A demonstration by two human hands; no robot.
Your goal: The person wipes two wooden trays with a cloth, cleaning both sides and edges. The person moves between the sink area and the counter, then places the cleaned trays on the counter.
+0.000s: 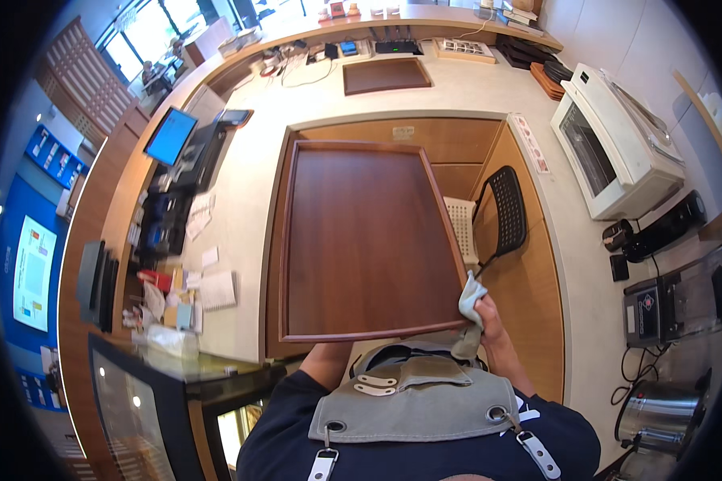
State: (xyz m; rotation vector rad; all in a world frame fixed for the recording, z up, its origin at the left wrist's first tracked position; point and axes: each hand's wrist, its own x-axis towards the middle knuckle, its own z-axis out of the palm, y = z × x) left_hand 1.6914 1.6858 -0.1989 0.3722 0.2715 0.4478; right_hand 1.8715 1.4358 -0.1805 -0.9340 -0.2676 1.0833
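Observation:
A large rectangular brown wooden tray (373, 240) with a raised rim is held up before my chest, its inner face towards me. My right hand (488, 315) is closed on a pale blue cloth (472, 297) at the tray's near right corner, with the cloth against the rim. The cloth's darker lower end hangs below that hand. My left forearm reaches under the tray's near edge, and my left hand is hidden behind the tray. A grey apron (421, 409) with metal eyelets covers my chest.
A black-and-cream chair (505, 210) stands right of the tray. Around lies a pale counter (253, 150) with a second brown tray (387, 76), a monitor (171, 136), a spiral notebook (218, 291), a white oven (620, 144) and a blender-like machine (668, 300). A glass case (138, 403) stands near left.

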